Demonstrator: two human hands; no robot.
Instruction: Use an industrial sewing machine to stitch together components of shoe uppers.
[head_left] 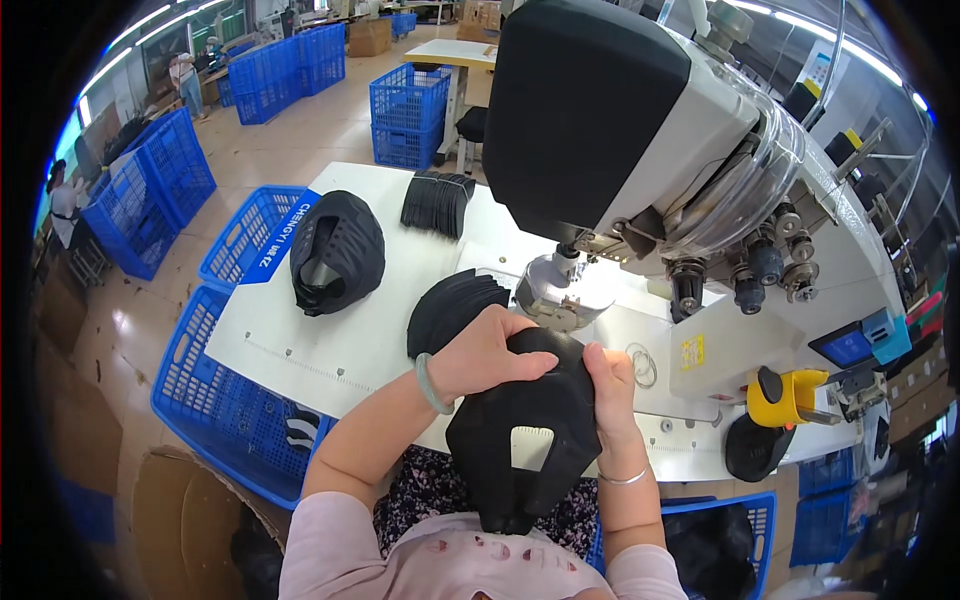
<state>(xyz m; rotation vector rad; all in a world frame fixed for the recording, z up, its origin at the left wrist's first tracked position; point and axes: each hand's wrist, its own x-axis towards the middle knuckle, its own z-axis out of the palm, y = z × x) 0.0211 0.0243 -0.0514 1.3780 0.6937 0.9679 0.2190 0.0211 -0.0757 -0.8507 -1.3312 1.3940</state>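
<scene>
A black shoe upper (530,430) with a pale opening showing through its middle is held between my two hands at the table's near edge. My left hand (490,352) grips its upper left part, thumb lying on top. On the right side my right hand (612,390) pinches the edge, thumb up. The far end of the upper is close to the metal head (563,290) of an industrial sewing machine (610,120); whether they touch I cannot tell. Just left of my left hand lies a fanned stack of black pieces (450,308).
Another black shoe upper (338,252) and a bundle of black strips (437,203) rest on the white table (290,340). Blue crates (215,400) flank the table. A yellow holder (790,398) stands at right, beside a black piece (757,447). Two people are far left.
</scene>
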